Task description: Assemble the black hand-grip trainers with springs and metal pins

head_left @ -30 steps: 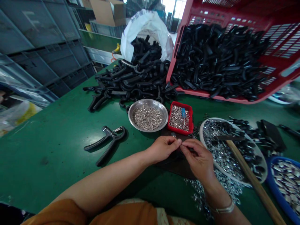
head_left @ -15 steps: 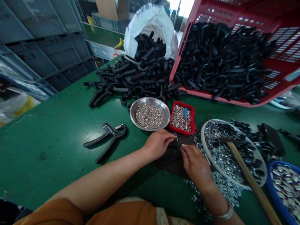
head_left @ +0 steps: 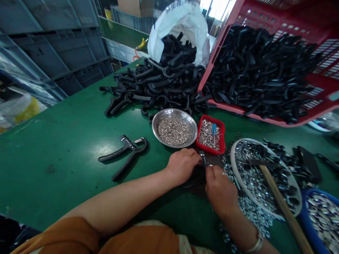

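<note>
My left hand (head_left: 182, 165) is curled, its fingers pinched on a small black and metal part (head_left: 203, 160) that rests on a dark mat (head_left: 197, 180) on the green table (head_left: 66, 141). My right hand (head_left: 220, 190) is closed just right of it, fingertips meeting the same small part. Just beyond my hands stand a round steel dish of small silver pieces (head_left: 174, 128) and a red tray of metal bits (head_left: 211, 134). A finished black hand grip with a spring (head_left: 124, 155) lies to the left of my left hand.
A heap of black plastic handles (head_left: 161, 84) spills from a white sack (head_left: 182, 31). A tilted red crate (head_left: 265, 63) holds many more. At right a white bowl of rings (head_left: 265, 176) carries a hammer (head_left: 280, 201); a blue bowl (head_left: 323, 215) sits at the corner. Grey crates (head_left: 53, 42) line the left.
Both hands have lowered from a raised pinch onto the dark mat, pressing the small part down there. The view has shifted slightly leftward.
</note>
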`<state>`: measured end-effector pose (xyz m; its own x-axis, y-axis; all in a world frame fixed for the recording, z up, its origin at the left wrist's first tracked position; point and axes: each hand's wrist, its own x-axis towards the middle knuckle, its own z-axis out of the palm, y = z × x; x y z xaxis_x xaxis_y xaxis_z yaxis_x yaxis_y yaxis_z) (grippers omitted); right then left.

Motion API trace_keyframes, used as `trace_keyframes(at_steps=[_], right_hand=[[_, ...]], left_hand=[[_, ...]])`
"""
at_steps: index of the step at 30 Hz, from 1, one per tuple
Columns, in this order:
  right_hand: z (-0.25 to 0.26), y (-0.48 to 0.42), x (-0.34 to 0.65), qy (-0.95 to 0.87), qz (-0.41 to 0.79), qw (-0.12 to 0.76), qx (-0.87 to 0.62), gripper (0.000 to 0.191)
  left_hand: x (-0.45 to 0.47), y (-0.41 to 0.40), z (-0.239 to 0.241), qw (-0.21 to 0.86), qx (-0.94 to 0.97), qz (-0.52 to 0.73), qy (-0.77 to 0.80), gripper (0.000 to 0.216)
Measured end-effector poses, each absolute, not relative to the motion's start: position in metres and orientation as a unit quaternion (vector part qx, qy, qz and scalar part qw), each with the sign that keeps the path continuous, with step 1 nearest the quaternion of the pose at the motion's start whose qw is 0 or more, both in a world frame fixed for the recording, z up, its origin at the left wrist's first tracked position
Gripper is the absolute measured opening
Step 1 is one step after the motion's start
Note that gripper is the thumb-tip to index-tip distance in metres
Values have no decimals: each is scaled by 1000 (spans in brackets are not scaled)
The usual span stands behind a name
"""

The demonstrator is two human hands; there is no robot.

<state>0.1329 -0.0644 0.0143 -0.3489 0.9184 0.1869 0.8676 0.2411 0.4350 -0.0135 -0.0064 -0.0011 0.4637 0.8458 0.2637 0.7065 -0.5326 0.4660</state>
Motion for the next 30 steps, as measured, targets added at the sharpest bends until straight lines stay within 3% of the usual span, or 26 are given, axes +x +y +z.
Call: trace_keyframes(at_steps=[5,11,23,30], right_hand=[[6,-75,148,820,168,-5,548,37],[-4,-85,168,797,7,-135,589,40],[-1,-91,178,801,-49,-180,568,37],[-8,-94,179,809,-61,-160,562,39]], left_hand=[[-12,-5,5,159,845,209,466,13],[7,-1,8,145,876,204,413,13],[18,1,14,132,910,140,368,13],[16,-4,11,79,925,113,355,19]])
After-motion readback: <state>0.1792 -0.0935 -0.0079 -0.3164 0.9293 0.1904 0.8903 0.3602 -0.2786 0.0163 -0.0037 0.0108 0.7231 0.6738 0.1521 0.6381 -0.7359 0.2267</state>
